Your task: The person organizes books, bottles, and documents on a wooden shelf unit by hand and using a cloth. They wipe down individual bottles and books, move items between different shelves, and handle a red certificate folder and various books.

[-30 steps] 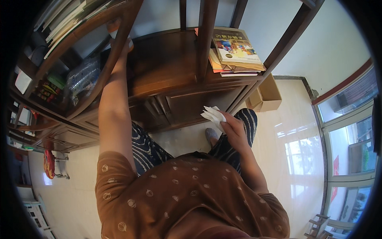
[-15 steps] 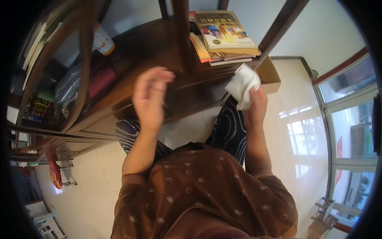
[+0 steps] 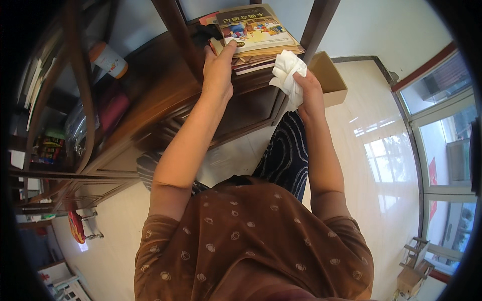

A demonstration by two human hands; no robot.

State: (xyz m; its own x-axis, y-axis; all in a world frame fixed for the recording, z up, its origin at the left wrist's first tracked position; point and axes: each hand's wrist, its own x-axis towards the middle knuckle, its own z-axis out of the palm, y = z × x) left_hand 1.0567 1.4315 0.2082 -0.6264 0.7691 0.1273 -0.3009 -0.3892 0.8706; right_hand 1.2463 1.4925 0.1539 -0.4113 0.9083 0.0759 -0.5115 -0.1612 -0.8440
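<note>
My left hand [image 3: 218, 72] reaches to the left front corner of a stack of books [image 3: 251, 62] on the dark wooden cabinet [image 3: 165, 90]. Its thumb lies against the corner of the top book [image 3: 258, 32], which has a colourful picture cover. The fingers are apart from the thumb, beside a wooden post, and their tips are partly hidden. In my right hand [image 3: 311, 93] is a crumpled white cloth [image 3: 289, 72], pinched between thumb and fingers, just in front of the stack's right end.
Upright wooden posts [image 3: 321, 25] flank the books. An open cardboard box [image 3: 335, 95] stands on the floor right of the cabinet. Further left on the shelf are a white and orange cup [image 3: 109, 60] and a plastic-wrapped item [image 3: 78, 128]. Glass doors [image 3: 447, 150] line the right.
My left hand has moved forward and right, from in front of the cabinet to the books' left corner. My right hand has moved slightly forward with the cloth. The view has shifted a little.
</note>
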